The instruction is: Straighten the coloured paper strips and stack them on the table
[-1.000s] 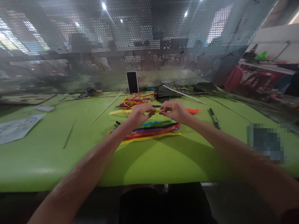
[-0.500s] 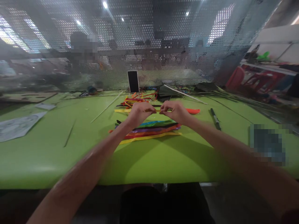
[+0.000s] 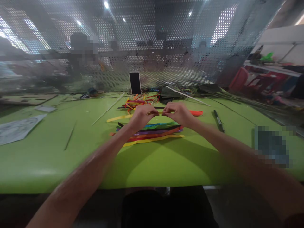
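My left hand (image 3: pixel 144 113) and my right hand (image 3: pixel 175 111) meet fingertip to fingertip above the table, each closed in a pinch. A yellow strip (image 3: pixel 118 118) runs between their fingertips, and its loose part trails out left past my left hand. Below my hands lies a row of coloured strips (image 3: pixel 156 132) in blue, green, black, purple, orange, red and yellow, set side by side. Just beyond my hands is a tangle of red, orange and yellow strips (image 3: pixel 136 102). An orange-red strip (image 3: pixel 196 113) shows beside my right hand.
A dark-screened phone (image 3: pixel 135 83) leans upright at the back before a perforated metal screen (image 3: pixel 166 50). On the green table (image 3: pixel 156 167) are a black marker (image 3: pixel 218 121), thin sticks, a printed sheet (image 3: pixel 20 128) and a blurred-out object (image 3: pixel 272 146) at right.
The yellow strip's free left part has swung farther left and a little nearer to me. Both hands stay in nearly the same place, still pinching.
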Motion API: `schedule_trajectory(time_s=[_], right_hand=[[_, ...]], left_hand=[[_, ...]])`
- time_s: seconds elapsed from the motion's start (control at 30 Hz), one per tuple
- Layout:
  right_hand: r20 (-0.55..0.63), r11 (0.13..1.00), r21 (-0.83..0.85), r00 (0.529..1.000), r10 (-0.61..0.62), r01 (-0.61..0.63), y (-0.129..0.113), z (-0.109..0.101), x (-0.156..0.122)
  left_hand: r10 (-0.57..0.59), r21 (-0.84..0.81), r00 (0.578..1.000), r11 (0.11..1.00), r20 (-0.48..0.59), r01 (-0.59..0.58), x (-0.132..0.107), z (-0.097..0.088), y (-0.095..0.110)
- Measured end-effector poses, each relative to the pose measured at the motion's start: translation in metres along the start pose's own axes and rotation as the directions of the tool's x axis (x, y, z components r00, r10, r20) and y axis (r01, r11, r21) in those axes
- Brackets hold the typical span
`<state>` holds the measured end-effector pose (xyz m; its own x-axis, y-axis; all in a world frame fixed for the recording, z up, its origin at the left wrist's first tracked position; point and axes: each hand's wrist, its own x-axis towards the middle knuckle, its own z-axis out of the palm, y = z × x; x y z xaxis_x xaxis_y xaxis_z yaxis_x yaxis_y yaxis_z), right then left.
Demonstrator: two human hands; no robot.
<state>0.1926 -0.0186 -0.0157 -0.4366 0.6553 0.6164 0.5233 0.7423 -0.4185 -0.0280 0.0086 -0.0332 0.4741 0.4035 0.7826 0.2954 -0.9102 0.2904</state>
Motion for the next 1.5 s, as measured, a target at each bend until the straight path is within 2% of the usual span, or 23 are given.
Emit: schedule_trajectory(time_s=[0.37,0.63,0.8,1.13,1.5], right_hand=[[0.092,0.987,-0.059,0.984,0.154,-0.149,0.002,0.003,0.002],[0.093,0.995,-0.094,0.994,0.053,-0.044,0.003,0.001,0.001],[0.09,0.993,-0.116,0.996,0.025,-0.014,0.001,0.0,0.0],[0.084,0.989,-0.129,0.993,0.08,-0.069,0.019,-0.004,-0.002],[0.137,0.984,-0.171,0.988,0.076,-0.052,0.021,-0.009,0.0]], left_hand=[[0.086,0.067,0.996,0.994,-0.017,-0.085,-0.003,0.003,-0.001],[0.05,0.058,0.999,0.997,-0.014,-0.049,-0.004,0.006,-0.002],[0.025,0.056,0.999,0.998,0.037,-0.027,-0.004,0.004,-0.001],[-0.025,0.157,0.998,0.987,0.05,0.017,-0.009,0.008,-0.018],[-0.07,0.177,0.983,0.983,0.171,0.039,-0.008,0.003,-0.01]])
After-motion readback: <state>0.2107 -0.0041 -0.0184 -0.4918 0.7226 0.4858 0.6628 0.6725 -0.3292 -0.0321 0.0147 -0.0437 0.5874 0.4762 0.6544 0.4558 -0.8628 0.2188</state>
